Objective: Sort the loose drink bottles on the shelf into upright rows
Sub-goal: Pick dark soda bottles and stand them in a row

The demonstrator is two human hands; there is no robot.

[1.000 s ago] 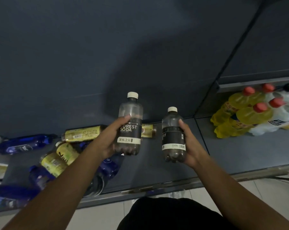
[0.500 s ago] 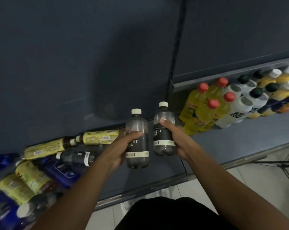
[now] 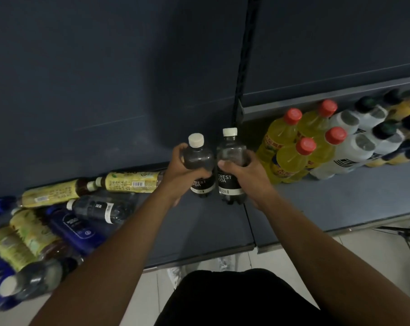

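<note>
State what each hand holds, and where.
Left hand grips one dark plastic black-labelled soda bottle round its upper body; right hand grips its twin there too.

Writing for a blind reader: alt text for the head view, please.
The left hand grips one upright Forest Soda bottle, the right hand a second bottle beside it, at a shelf. Loose bottles lie tumbled left; yellow bottles stand right.

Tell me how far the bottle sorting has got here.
Looks done: yellow bottles and white bottles stand in rows at right. In hand: left hand holds the left soda bottle, right hand the right soda bottle, upright, side by side. Left: the heap of bottles lying at left.
</note>
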